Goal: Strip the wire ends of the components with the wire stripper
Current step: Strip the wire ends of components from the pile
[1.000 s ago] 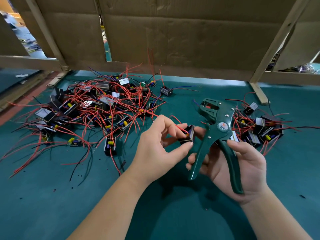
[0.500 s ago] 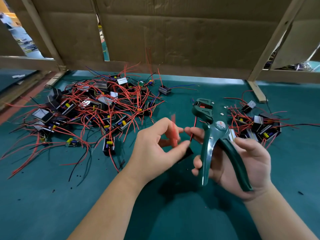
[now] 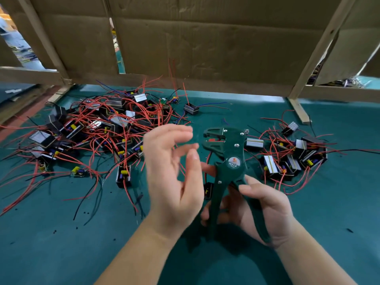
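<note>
My right hand [image 3: 267, 208] grips the handles of the dark green wire stripper [image 3: 233, 149], held upright with its jaws to the upper left. A small black component [image 3: 208, 191] hangs just left of the stripper's handle, and its red wire [image 3: 208, 161] runs up past my right fingertip. Whether that finger pinches the wire is hard to tell. My left hand [image 3: 170, 177], blurred by motion, is spread with straight fingers right beside the stripper's jaws and holds nothing.
A big tangle of components with red and black wires [image 3: 102, 130] lies on the green table [image 3: 61, 243] at the left. A smaller heap [image 3: 292, 157] sits at the right. Cardboard panels on a wooden frame [image 3: 205, 48] close off the back.
My left hand has let go of the component and its wire and opened, rising slightly. The component now hangs beside the stripper. The stripper has tipped more upright.
</note>
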Tool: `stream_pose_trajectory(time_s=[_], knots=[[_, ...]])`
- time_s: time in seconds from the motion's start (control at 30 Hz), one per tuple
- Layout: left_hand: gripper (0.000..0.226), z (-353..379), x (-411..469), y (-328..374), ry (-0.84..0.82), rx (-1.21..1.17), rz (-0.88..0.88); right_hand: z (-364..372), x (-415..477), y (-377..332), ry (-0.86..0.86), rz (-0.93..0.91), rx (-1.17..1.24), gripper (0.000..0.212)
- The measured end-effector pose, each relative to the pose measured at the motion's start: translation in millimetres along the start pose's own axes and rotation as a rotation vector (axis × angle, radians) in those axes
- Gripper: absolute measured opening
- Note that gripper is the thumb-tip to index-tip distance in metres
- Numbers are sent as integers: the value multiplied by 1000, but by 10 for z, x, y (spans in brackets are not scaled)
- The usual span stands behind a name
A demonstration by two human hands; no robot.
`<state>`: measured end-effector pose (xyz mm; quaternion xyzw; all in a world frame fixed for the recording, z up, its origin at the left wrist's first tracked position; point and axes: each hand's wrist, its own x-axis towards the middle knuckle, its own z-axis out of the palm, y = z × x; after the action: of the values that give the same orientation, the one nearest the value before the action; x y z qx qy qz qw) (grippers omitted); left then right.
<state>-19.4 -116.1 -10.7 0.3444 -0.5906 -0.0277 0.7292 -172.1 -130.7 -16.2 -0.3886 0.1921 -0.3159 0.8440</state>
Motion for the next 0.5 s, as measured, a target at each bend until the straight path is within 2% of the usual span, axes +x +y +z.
stream_pose_trajectory(time_s=[0.03,0.13,0.2,0.23,0.3,0.37,0.43,0.5], knots=[[32,66,-44,15,27,-109,-176,0,3,8,-10,5,7,80],[23,144,-109,-28,76,-118,-667,7,2,22,-81,13,32,75],[10,117,-70,-83,-1,-206,-964,8,1,26,-94,1,70,77],[14,101,-51,-98,-65,-242,-1043,3,4,24,-89,-11,94,78],[25,46,-28,-118,-237,-167,-994,-2,0,12,-92,-30,127,78],[23,2,-13,-126,-352,-86,-880,0,-15,-6,-104,-35,144,76],[22,-33,8,-115,-371,-78,-878,-11,-34,-27,-111,-46,142,73],[23,-38,17,-126,-312,-155,-923,-24,-56,-52,-101,-63,125,73]])
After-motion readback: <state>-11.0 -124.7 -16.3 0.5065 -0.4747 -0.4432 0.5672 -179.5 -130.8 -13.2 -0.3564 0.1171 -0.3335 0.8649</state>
